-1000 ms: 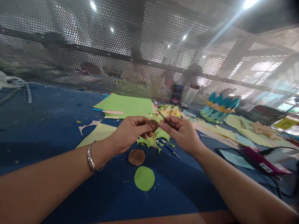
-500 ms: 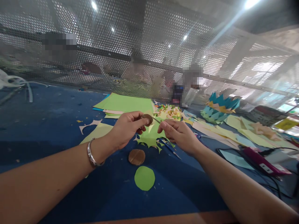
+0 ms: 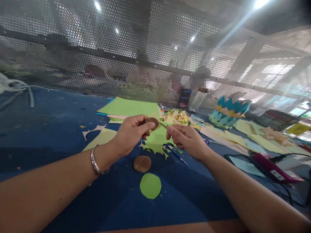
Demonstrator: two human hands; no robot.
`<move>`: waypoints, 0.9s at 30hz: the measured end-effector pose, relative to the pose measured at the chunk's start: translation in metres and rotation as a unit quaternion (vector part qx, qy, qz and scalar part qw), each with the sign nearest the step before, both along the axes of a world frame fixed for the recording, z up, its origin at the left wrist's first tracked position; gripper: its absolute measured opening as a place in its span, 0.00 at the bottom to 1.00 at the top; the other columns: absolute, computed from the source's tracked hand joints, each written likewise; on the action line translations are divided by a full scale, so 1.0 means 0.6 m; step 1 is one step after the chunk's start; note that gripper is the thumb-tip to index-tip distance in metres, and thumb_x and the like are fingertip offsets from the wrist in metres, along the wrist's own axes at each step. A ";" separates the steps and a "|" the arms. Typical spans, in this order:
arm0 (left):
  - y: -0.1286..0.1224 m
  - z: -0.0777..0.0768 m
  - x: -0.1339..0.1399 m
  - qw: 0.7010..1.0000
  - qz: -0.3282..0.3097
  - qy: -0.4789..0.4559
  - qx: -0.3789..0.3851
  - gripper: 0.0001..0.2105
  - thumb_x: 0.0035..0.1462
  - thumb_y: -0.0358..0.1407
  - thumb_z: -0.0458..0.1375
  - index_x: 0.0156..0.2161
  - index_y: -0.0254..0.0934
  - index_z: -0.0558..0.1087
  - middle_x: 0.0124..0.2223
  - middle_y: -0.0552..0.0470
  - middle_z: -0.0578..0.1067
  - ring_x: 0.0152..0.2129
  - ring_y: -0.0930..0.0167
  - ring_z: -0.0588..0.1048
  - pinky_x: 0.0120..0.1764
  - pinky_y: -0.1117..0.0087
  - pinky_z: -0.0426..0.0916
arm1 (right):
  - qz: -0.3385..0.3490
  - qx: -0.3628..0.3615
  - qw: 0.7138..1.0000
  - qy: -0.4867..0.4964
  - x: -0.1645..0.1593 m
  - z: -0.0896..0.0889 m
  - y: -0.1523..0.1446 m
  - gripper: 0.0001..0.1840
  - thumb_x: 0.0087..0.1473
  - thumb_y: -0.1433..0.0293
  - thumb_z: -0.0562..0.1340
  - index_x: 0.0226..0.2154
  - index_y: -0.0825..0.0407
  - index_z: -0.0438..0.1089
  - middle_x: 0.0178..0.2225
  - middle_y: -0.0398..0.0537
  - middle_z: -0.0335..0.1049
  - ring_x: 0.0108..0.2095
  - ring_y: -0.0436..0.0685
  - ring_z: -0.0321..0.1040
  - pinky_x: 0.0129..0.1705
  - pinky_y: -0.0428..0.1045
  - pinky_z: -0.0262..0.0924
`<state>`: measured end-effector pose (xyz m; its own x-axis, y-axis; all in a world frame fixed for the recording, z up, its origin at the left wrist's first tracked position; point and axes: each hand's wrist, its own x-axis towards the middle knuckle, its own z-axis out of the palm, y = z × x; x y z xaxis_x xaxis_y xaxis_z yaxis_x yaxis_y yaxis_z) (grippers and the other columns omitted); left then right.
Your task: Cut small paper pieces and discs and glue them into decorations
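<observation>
Pinched between the thumb and fingers of my left hand (image 3: 133,133) is a small brown cardboard disc (image 3: 152,122), tilted up off the table. My right hand (image 3: 186,138) is closed on a thin pointed metal tool (image 3: 162,125); its tip meets or nearly meets the disc's right edge, and its exact kind is unclear. Below my hands, a second brown cardboard disc (image 3: 142,163) lies flat on the blue table. Nearer to me lies a light green paper circle (image 3: 150,185). Under my right hand rests a blue-handled craft knife (image 3: 177,155).
Green paper sheets (image 3: 132,106) and a heap of paper scraps (image 3: 176,116) lie beyond my hands, before a perforated metal screen (image 3: 116,61). On the right are a teal zigzag paper crown (image 3: 229,113), loose paper strips (image 3: 224,137) and a magenta power strip (image 3: 277,168) with black cables.
My right hand has shifted slightly right, so more of the thin tool shows. The disc in my left hand has turned a little. Things on the table stay put.
</observation>
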<state>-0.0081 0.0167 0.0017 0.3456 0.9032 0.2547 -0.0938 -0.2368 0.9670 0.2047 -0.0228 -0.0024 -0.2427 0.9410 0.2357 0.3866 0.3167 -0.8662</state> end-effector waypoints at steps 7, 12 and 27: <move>0.001 0.001 0.001 1.000 -0.004 -0.003 0.018 0.08 0.56 0.37 0.65 0.30 0.37 0.73 0.24 0.58 0.67 0.21 0.76 0.63 0.25 0.75 0.59 | -0.009 0.001 1.000 -0.006 0.000 0.001 0.000 0.30 0.63 0.43 0.57 0.28 0.52 0.68 0.18 0.33 0.45 0.19 0.47 0.40 0.21 0.46 0.38; -0.007 0.002 0.000 0.999 -0.034 0.039 0.006 0.09 0.57 0.41 0.65 0.32 0.37 0.75 0.25 0.57 0.69 0.21 0.76 0.65 0.25 0.73 0.58 | -0.009 0.008 1.000 -0.003 0.001 0.000 0.000 0.29 0.62 0.43 0.58 0.27 0.52 0.68 0.18 0.33 0.45 0.19 0.46 0.39 0.20 0.46 0.38; -0.017 0.004 0.002 0.993 -0.103 0.048 -0.020 0.09 0.57 0.41 0.67 0.32 0.37 0.79 0.27 0.56 0.73 0.23 0.76 0.70 0.25 0.75 0.60 | 0.014 0.021 1.000 -0.014 -0.001 0.004 -0.005 0.29 0.64 0.44 0.57 0.26 0.51 0.64 0.18 0.33 0.44 0.18 0.46 0.39 0.21 0.47 0.37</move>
